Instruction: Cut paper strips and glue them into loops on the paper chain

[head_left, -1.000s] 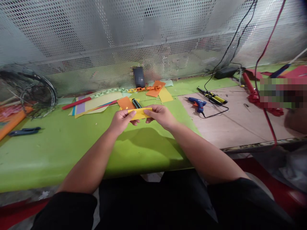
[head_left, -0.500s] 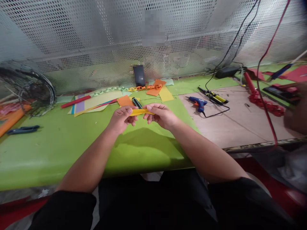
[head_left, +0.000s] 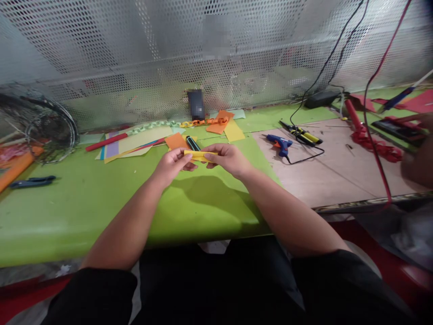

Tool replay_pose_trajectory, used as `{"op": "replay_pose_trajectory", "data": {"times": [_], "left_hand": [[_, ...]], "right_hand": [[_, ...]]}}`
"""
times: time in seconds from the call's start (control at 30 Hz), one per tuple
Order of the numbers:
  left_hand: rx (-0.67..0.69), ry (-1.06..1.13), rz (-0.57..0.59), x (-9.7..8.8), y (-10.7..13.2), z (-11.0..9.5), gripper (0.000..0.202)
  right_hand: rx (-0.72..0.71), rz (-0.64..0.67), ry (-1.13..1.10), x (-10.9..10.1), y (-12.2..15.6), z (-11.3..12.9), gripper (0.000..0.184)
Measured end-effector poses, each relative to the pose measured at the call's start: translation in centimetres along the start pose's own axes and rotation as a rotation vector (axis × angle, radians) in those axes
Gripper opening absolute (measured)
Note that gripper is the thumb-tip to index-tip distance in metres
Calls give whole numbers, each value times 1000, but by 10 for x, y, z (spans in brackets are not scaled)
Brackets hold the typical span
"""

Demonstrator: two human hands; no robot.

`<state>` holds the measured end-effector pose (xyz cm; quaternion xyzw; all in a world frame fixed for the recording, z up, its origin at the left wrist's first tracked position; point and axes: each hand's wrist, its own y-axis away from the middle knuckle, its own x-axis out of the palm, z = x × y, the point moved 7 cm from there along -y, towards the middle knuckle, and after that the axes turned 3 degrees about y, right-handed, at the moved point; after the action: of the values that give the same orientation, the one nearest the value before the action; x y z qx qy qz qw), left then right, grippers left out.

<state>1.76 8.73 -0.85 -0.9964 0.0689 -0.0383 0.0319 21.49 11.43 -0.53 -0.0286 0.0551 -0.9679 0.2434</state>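
A folded strip of yellow paper [head_left: 200, 156] is stretched between my two hands, above the green tabletop [head_left: 209, 207]. My left hand [head_left: 172, 166] pinches its left end, thumb on the near face. At the other end, my right hand [head_left: 230, 160] grips it between thumb and fingers. Just beyond the strip lies a dark cutter-like tool with a light blue edge [head_left: 192, 143], beside a piece of orange paper [head_left: 176, 141]. Farther back stretches a paper chain, pale green [head_left: 154, 127] on the left and orange [head_left: 206, 122] on the right.
Coloured sheets [head_left: 138, 141] and a red roll [head_left: 106, 141] lie back left, with a dark blue tool [head_left: 33, 182] nearer. To the right are a blue glue gun [head_left: 279, 143], yellow-handled pliers [head_left: 307, 136] and a hanging red cable [head_left: 372, 135]. Another person's arm [head_left: 417, 158] reaches in at far right.
The yellow strip has tilted so more of its flat face shows, and both thumbs have shifted on it. My hands have stayed nearly in place.
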Motion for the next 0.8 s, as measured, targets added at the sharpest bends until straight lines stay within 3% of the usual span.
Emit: {"op": "replay_pose_trajectory", "data": {"times": [0.2,0.53,0.8], "left_hand": [[92,-95,-56,3,4,-2,49],[174,25,-110,10,7,0,38],[340,-319,-193,19,24,-27,31]], "right_hand": [[-30,36,46,3,1,5,26],[-43,105,86,11,3,6,26],[-108,72,211,18,8,10,37]]}}
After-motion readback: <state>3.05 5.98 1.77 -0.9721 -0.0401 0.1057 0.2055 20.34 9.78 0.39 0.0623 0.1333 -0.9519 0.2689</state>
